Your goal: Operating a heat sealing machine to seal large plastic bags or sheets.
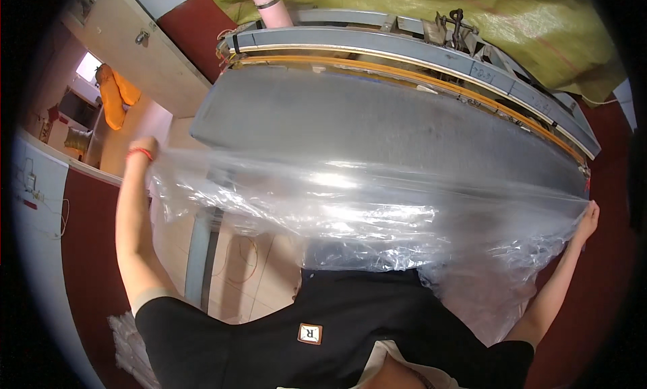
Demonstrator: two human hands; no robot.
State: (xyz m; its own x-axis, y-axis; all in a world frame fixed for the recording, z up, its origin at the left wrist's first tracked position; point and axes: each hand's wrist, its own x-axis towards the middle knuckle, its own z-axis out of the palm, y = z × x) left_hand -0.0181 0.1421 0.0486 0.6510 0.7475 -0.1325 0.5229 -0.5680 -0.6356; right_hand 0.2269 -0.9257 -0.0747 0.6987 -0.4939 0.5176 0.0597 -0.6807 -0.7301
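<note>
A wide sheet of clear plastic film (364, 217) is stretched between my two hands, over the near part of a long grey tabletop (290, 112). Out to the left, my left hand (145, 148), with a red band at the wrist, is closed on one end of the film's far edge; it looks slightly blurred. My right hand (589, 219) pinches the other end beyond the table's right side. Between them the far edge is pulled fairly straight, while the rest hangs in shiny wrinkles toward my body. The near edge of the tabletop lies hidden beneath the film.
A grey metal frame (377, 42) with an orange strip (377, 67) runs along the table's far side. On it are a pink bottle (273, 10) and a dark metal clamp (458, 30). Behind hangs a green woven sheet (539, 25). A door (138, 62) stands ajar at left.
</note>
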